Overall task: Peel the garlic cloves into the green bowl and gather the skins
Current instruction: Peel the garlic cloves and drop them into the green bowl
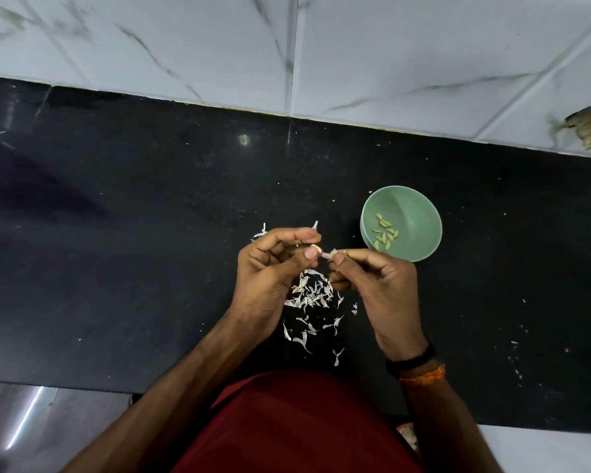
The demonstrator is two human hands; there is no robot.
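Left hand (273, 264) pinching garlic clove (315, 249) steady above bench (151, 233); right hand (372, 281) pinching skin strip (328, 255), likely peeling it off. Loose skins (309, 293) lying directly beneath. Green bowl (420, 247) sitting just beside right hand, holding peeled cloves (384, 233), probably for short drop.

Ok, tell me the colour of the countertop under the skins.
Black with pale flecks: the countertop, best in the head view.

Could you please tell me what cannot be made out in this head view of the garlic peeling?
- Garlic clove: mostly hidden by the left hand grip.
- Peeled cloves in the green bowl: too small to count surely.
- Skins: partly hidden under both hands.
- Brown thing on the wall: blurred, cut off by the right edge.
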